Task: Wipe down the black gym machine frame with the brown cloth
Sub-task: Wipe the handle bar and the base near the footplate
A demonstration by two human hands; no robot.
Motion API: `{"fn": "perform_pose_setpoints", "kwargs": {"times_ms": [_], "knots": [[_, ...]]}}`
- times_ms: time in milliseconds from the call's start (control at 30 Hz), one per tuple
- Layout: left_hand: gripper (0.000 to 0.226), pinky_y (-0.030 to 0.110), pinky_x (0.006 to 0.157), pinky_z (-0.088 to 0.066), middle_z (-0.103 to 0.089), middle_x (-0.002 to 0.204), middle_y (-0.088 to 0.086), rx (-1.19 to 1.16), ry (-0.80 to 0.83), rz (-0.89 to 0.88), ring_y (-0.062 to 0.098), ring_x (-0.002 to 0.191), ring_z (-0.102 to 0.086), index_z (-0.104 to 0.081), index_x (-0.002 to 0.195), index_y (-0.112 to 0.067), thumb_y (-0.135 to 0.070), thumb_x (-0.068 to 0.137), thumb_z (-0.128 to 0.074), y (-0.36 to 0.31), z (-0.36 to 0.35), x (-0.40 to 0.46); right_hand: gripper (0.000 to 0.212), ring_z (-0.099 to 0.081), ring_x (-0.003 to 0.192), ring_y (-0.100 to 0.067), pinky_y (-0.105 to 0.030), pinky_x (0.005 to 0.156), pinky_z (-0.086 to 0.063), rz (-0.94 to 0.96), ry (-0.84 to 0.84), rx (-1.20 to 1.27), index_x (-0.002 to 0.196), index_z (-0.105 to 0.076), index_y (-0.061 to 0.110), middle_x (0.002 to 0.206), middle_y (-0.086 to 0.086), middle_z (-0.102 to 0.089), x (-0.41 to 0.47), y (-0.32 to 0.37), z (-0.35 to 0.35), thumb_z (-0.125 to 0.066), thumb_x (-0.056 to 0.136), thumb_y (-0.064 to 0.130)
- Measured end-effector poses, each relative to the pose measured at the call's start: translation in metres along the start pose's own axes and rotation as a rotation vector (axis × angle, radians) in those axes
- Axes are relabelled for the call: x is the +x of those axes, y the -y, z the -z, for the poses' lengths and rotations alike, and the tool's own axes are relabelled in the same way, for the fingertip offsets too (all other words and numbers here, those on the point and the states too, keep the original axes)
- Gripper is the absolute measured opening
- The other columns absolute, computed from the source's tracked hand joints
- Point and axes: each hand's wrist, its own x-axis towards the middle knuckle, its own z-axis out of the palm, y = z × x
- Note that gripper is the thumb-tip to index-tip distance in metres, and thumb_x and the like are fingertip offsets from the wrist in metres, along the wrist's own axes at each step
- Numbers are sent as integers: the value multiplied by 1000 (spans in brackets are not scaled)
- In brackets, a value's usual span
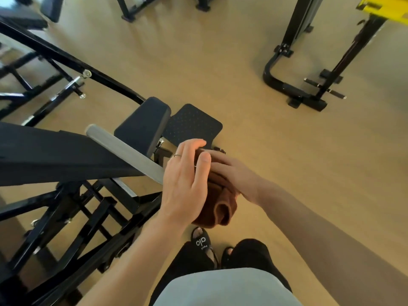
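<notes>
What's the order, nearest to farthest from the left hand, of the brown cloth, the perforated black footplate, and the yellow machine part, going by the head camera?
Measured from the left hand:
1. Brown cloth: touching it, sandwiched between both hands.
2. Perforated black footplate: just beyond the fingertips, on the floor ahead.
3. Yellow machine part: far off at the top right corner.
</notes>
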Motion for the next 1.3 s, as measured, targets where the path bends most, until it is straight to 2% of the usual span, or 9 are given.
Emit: {"fn": "perform_pose_setpoints", "kwargs": {"times_ms": [200, 367, 500, 633, 733, 900, 1067, 1167, 1300], "knots": [[41, 40, 99, -50, -52, 121, -21, -112, -136, 136, 5, 111, -55, -46, 132, -37, -55, 104, -23, -4, -7, 4, 31, -54, 122, 2, -29, 108, -43, 127, 30, -49, 132, -62, 46, 132, 27, -56, -8, -1, -7, -42, 108, 46], [47, 20, 91, -49, -58, 116, -10, -36, -241, 156, 8, 104, -58, -52, 131, -23, -51, 104, -26, -9, -14, 5, 31, -59, 118, -9, -43, 105, -50, 177, 99, -104, 124, -65, 44, 121, 21, -62, 15, -22, 3, -39, 107, 51], [48, 33, 91, -51, -60, 107, -9, 139, -363, 236, 6, 94, -58, -60, 119, -19, -48, 105, -25, -26, -24, 4, 31, -64, 110, -14, -45, 96, -57, 77, 167, -85, 119, -68, 38, 115, 10, -68, 58, -52, 24, -42, 107, 51], [48, 40, 84, -52, -57, 89, -13, 278, -562, 323, 5, 80, -54, -65, 104, -17, -43, 107, -24, -44, -36, 2, 30, -63, 104, -9, -21, 91, -51, 66, 179, -150, 117, -70, 29, 109, 9, -69, 84, -69, 39, -44, 109, 41], [45, 44, 75, -56, -63, 79, -4, 163, -696, 409, 10, 76, -62, -65, 96, -20, -37, 109, -26, -43, -42, 2, 28, -60, 112, -8, -35, 106, -48, 49, 176, -224, 120, -69, 27, 118, 9, -67, 87, -63, 38, -44, 109, 35], [45, 42, 72, -57, -66, 78, -3, 65, -794, 358, 17, 77, -67, -67, 90, -12, -26, 112, -30, -42, -43, 2, 36, -39, 140, -4, -39, 119, -35, 260, 284, -135, 133, -57, 51, 147, 24, -44, 19, -26, 21, -40, 102, 59], [46, 46, 70, -57, -68, 81, 0, 2, -819, 355, 22, 78, -68, -67, 93, -10, -24, 112, -27, -37, -43, 0, 34, -42, 138, -5, -28, 115, -36, 424, 305, -171, 138, -56, 41, 146, 20, -45, 21, -35, 21, -44, 107, 43], [46, 48, 73, -56, -66, 81, -2, 23, -797, 386, 20, 81, -66, -66, 91, -16, -32, 110, -27, -38, -42, 1, 29, -50, 124, 0, -15, 101, -42, 285, 322, -164, 131, -62, 30, 135, 11, -55, 62, -58, 41, -46, 108, 35], [48, 47, 74, -55, -66, 82, -1, 51, -747, 416, 16, 84, -63, -66, 88, -14, -36, 107, -27, -37, -45, 3, 36, -55, 120, -15, -17, 84, -55, -12, 198, -234, 135, -58, 28, 135, 7, -51, 105, -89, 53, -45, 107, 45]]}}
